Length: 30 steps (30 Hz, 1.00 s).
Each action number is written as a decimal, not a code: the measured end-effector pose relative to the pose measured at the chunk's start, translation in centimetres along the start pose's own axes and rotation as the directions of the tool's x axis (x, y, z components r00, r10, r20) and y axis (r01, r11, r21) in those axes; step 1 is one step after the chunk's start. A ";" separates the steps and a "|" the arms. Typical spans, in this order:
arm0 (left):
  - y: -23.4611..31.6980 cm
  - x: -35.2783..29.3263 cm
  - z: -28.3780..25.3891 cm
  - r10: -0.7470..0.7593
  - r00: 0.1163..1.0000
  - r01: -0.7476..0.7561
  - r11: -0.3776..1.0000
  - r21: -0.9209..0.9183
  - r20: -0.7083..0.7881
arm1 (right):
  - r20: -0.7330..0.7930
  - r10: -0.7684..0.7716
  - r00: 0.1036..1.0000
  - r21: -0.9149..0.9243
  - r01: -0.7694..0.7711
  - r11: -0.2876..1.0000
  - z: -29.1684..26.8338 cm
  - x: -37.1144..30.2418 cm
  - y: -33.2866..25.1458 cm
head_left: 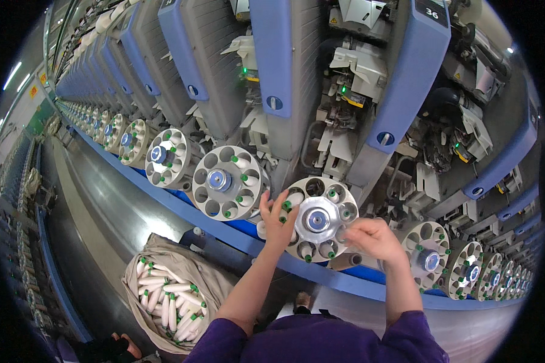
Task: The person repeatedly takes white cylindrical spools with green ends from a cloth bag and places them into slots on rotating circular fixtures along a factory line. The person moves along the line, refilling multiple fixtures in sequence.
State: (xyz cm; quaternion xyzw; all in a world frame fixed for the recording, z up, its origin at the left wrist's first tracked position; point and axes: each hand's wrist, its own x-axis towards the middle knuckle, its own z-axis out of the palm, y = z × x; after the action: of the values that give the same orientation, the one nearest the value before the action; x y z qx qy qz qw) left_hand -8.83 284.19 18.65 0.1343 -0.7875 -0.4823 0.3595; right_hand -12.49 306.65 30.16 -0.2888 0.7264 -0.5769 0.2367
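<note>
A round, pale bobbin magazine with a ring of pockets stands before me, a clear faceted disc with a blue hub at its centre. Several pockets hold white yarn bobbins with green tips. My left hand is at the magazine's left rim, fingers spread, beside a green-tipped bobbin; whether it touches the bobbin is unclear. On the opposite side, my right hand is closed in a pinch by the disc's right edge. What lies between those fingertips is too small to make out.
A cloth-lined container full of green-tipped yarn bobbins stands at lower left. More magazines line the blue rail both ways. Blue-and-grey machine columns rise behind. Part of another person shows at the lower left edge.
</note>
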 end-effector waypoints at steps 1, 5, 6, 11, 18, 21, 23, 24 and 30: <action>0.4 -0.2 0.0 0.053 0.998 -0.051 0.997 0.066 -0.019 | 0.081 -0.016 0.997 -0.035 0.019 0.999 0.2 0.0 -1.0; 3.5 -0.4 -0.3 0.351 0.922 -0.351 0.936 -0.029 0.161 | 0.247 -0.130 0.960 -0.088 0.155 0.984 0.6 1.7 -5.0; 4.6 -0.5 -0.5 0.160 0.930 -0.081 0.968 -0.239 0.331 | 0.276 -0.182 0.944 -0.080 0.212 0.974 0.8 2.3 -5.8; 10.8 1.2 -3.7 -0.104 0.678 0.605 0.642 -0.471 0.728 | -0.184 -0.101 0.978 0.146 0.129 0.981 2.7 6.0 -6.7; 11.4 5.0 -11.0 -0.076 0.933 0.253 0.835 -0.488 0.353 | 0.074 0.069 0.995 0.091 -0.076 0.993 2.0 7.3 3.4; 4.5 0.8 -9.6 -0.196 0.962 0.237 0.943 -0.232 0.189 | 0.196 -0.273 0.942 -0.578 0.336 0.744 1.2 8.8 6.6; -0.4 -4.2 -8.8 -0.163 0.971 0.156 0.986 0.052 0.173 | 0.372 -0.082 0.925 -0.612 0.310 0.727 -0.6 9.6 6.3; -2.3 -6.9 -8.9 -0.172 0.956 0.103 0.955 0.279 0.236 | 0.276 0.273 0.921 -0.536 -0.088 0.840 -1.7 9.7 5.5; -2.1 -15.7 -8.7 -0.600 0.628 0.530 0.796 0.293 0.495 | -0.154 -0.025 0.988 -0.329 -0.027 0.944 4.0 7.4 2.5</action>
State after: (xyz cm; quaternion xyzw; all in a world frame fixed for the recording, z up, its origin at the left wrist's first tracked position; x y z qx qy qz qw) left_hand 8.07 286.12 12.37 0.2469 -0.8019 -0.5398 -0.0686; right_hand -15.47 299.10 26.78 -0.2778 0.8292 -0.4680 0.1277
